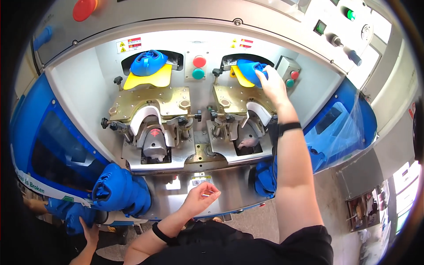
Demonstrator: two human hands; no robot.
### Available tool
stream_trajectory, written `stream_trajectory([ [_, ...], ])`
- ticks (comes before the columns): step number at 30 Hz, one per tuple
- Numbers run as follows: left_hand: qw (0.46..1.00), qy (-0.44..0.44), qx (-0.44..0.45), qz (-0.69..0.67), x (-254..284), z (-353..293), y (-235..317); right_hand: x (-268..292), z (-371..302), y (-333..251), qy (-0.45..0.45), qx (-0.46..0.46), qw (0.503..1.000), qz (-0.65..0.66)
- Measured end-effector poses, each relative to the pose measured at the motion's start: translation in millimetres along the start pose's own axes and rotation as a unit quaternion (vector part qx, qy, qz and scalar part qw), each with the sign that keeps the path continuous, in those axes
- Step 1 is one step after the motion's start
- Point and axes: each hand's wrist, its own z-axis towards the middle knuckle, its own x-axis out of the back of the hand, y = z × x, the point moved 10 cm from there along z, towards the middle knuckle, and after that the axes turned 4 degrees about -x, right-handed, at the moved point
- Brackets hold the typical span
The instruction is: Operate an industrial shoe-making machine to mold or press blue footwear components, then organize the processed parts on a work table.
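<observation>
At the right station of the machine, my right hand (272, 84) grips a blue shoe upper (251, 70) by its near right side. That upper rests over a yellow plate (239, 77) in front of a dark recess. My left hand (201, 199) hovers above the steel front ledge (232, 185), its fingers curled in toward the thumb with nothing visible in them. Another blue shoe upper (149, 63) sits on the left station's yellow plate (148, 79). Below each plate is a brass-coloured clamp block with a white curved pad, the left pad (149, 111) and right pad (260, 111), around a metal mould.
Stacked blue uppers (121, 190) stand at the ledge's left end, more (265, 179) at its right, partly behind my forearm. Red and green buttons (198, 67) sit between the stations. At lower left, a co-worker's hand (90, 232) holds a blue upper. Black knobs jut from the clamps.
</observation>
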Motion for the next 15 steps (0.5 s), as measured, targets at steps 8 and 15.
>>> stream_trajectory([
  [8, 0.986, -0.057, 0.086, -0.132, -39.8, 29.2, -21.9, 47.3, -236.6, -20.3, 0.113, 0.017, 0.992, 0.048],
  [15, 0.945, -0.038, 0.159, -0.283, -110.1, 86.3, -36.7, 32.2, -305.3, 7.8, -0.009, -0.086, 0.996, 0.004],
])
